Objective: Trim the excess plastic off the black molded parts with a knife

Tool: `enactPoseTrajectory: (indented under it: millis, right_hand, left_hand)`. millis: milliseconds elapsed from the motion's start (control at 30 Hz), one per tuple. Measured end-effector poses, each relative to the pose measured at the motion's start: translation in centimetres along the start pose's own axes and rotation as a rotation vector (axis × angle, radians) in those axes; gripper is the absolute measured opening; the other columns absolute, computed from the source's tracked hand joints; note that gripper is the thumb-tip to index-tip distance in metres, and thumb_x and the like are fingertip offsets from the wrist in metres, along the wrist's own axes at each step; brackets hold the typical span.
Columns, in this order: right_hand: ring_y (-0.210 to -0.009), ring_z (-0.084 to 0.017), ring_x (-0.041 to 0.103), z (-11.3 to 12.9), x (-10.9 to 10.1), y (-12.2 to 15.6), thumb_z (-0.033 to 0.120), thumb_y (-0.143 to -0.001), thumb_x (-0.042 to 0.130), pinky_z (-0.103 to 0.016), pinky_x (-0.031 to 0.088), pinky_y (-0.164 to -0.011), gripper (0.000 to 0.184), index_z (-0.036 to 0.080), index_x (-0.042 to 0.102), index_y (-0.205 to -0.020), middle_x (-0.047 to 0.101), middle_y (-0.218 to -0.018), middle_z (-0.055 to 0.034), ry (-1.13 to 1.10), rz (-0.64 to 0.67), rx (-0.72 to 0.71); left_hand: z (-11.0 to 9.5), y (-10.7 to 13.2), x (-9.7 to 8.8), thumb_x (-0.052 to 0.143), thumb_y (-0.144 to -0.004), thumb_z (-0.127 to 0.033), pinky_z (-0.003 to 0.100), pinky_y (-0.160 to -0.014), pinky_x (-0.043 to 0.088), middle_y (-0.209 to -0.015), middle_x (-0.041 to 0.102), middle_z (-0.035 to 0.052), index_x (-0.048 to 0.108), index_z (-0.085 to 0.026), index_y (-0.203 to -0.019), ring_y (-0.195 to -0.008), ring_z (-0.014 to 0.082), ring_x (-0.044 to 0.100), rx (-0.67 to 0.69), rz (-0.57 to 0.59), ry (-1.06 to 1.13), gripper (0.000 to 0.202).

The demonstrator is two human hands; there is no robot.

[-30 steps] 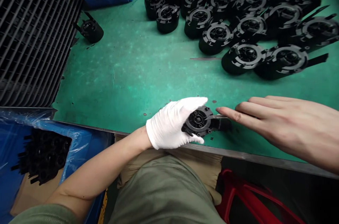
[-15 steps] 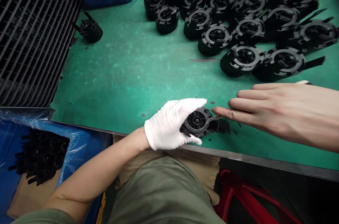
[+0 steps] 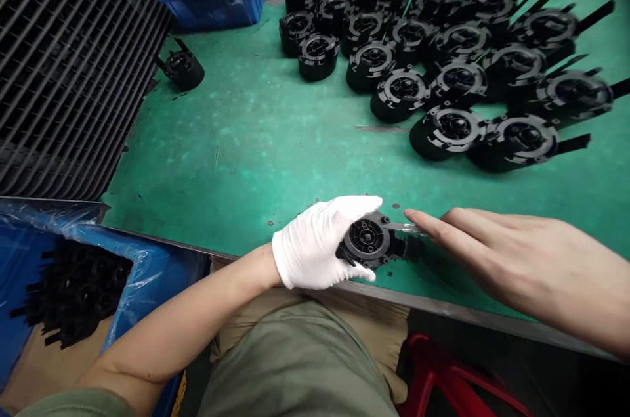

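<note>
My left hand [image 3: 315, 246], in a white glove, grips a round black plastic housing [image 3: 367, 238] near the table's front edge. Its ribbed circular face is turned up, and a short arm sticks out to the right. My bare right hand [image 3: 497, 246] is closed around a slim metal hand tool [image 3: 406, 228], index finger stretched along it. The tool's thin tip meets the upper right rim of the housing; its handle is hidden in the palm, so its exact kind is unclear.
Several rows of black cylindrical housings [image 3: 403, 92] stand at the back right. One lone housing [image 3: 183, 69] is at the left, near a dark slatted rack [image 3: 73, 75]. A blue bin [image 3: 221, 6] holds a sticker sheet. Black parts [image 3: 73, 292] lie in a lined blue crate. A red stool [image 3: 438, 377] is below.
My right hand has moved down and left, and its tool shows more clearly at the housing's rim. My left hand keeps its grip. The whole view has shifted slightly.
</note>
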State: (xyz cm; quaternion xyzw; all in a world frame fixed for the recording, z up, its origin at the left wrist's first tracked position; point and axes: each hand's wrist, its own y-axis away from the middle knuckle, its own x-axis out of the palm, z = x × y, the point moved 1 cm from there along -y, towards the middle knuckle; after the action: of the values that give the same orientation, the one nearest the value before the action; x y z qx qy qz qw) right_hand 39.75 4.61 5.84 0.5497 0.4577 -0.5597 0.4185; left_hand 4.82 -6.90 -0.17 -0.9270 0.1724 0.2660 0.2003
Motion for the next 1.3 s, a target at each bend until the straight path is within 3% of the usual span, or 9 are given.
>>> enactPoseTrajectory:
  millis: [100,167,267,400,600,800,1000,1133,1300]
  right_hand:
    - [-0.078,-0.023,0.075,1.6,-0.5,-0.7,-0.005,-0.104,0.049,-0.037,0.056,-0.065,0.107,0.017,0.020,-0.205,0.072,-0.103,-0.0011,0.038,-0.002,0.023]
    - [-0.073,-0.024,0.072,2.0,-1.1,-1.3,-0.008,-0.098,0.050,-0.039,0.055,-0.060,0.113,0.014,0.020,-0.205,0.069,-0.097,0.0000,0.081,-0.057,0.035]
    - [-0.069,-0.025,0.070,2.3,-1.7,-1.7,-0.009,-0.094,0.050,-0.042,0.051,-0.057,0.108,0.011,0.037,-0.199,0.068,-0.093,-0.0014,0.083,-0.104,0.025]
    - [-0.067,-0.026,0.069,1.5,-1.5,-1.7,-0.005,-0.102,0.045,-0.042,0.049,-0.057,0.092,0.023,0.063,-0.188,0.075,-0.095,-0.0053,-0.087,-0.091,0.042]
    - [-0.071,-0.022,0.072,-0.8,0.1,-1.3,0.000,-0.113,0.042,-0.037,0.055,-0.066,0.072,0.026,0.083,-0.167,0.078,-0.096,-0.0053,-0.159,-0.030,0.029]
    - [-0.073,-0.024,0.080,1.6,1.0,0.5,0.024,-0.124,0.063,-0.035,0.055,-0.057,0.069,0.029,0.058,-0.193,0.082,-0.104,-0.0037,-0.112,-0.205,0.272]
    - [-0.070,-0.020,0.080,7.4,2.3,0.5,0.030,-0.128,0.065,-0.033,0.056,-0.059,0.062,0.027,0.058,-0.190,0.079,-0.100,0.0010,-0.157,-0.211,0.368]
    - [-0.061,-0.017,0.070,8.6,2.2,-0.8,0.029,-0.133,0.056,-0.033,0.048,-0.057,0.046,0.018,0.067,-0.176,0.070,-0.091,0.0033,-0.099,-0.266,0.326]
    - [-0.056,-0.015,0.064,8.7,1.9,-2.0,0.028,-0.135,0.047,-0.033,0.045,-0.054,0.043,0.018,0.067,-0.171,0.068,-0.091,0.0029,-0.075,-0.267,0.324]
  left_hand:
    - [0.2,0.0,0.0,0.100,-0.105,-0.079,0.074,-0.147,0.063,-0.190,0.067,0.0298,0.036,-0.027,-0.198,-0.177,0.0520,0.070,-0.048,0.023,0.010,0.124]
    - [0.3,0.0,0.1,0.101,-0.103,-0.080,0.076,-0.147,0.062,-0.190,0.068,0.0291,0.038,-0.028,-0.197,-0.178,0.0524,0.070,-0.076,0.031,0.007,0.124]
    - [0.4,0.1,0.1,0.098,-0.106,-0.080,0.074,-0.147,0.063,-0.190,0.068,0.0300,0.038,-0.026,-0.197,-0.178,0.0512,0.070,-0.049,0.018,0.006,0.122]
    - [0.8,0.1,0.2,0.107,-0.098,-0.078,0.076,-0.147,0.062,-0.188,0.069,0.0307,0.040,-0.026,-0.197,-0.177,0.0530,0.071,-0.070,0.032,0.009,0.130]
    - [1.4,-0.4,0.7,0.110,-0.089,-0.086,0.076,-0.142,0.065,-0.177,0.078,0.0300,0.057,-0.023,-0.186,-0.167,0.0525,0.078,-0.088,-0.003,-0.025,0.127]
    - [0.7,-0.9,0.7,0.105,-0.075,-0.106,0.068,-0.118,0.075,-0.129,0.090,0.0196,0.084,-0.020,-0.151,-0.124,0.0487,0.089,-0.369,-0.204,-0.262,0.117]
    - [-1.5,1.6,-0.3,0.103,-0.067,-0.111,0.058,-0.110,0.080,-0.135,0.089,0.0146,0.076,-0.032,-0.174,-0.123,0.0427,0.088,-0.456,-0.144,-0.197,0.136]
    - [-0.7,1.7,-3.0,0.111,-0.060,-0.107,0.067,-0.124,0.077,-0.149,0.084,0.0158,0.064,-0.031,-0.187,-0.138,0.0457,0.085,-0.440,-0.073,-0.170,0.155]
    - [2.2,-0.8,-5.1,0.118,-0.046,-0.103,0.081,-0.142,0.062,-0.175,0.072,0.0295,0.060,-0.022,-0.191,-0.167,0.0583,0.069,-0.221,0.100,-0.130,0.176]
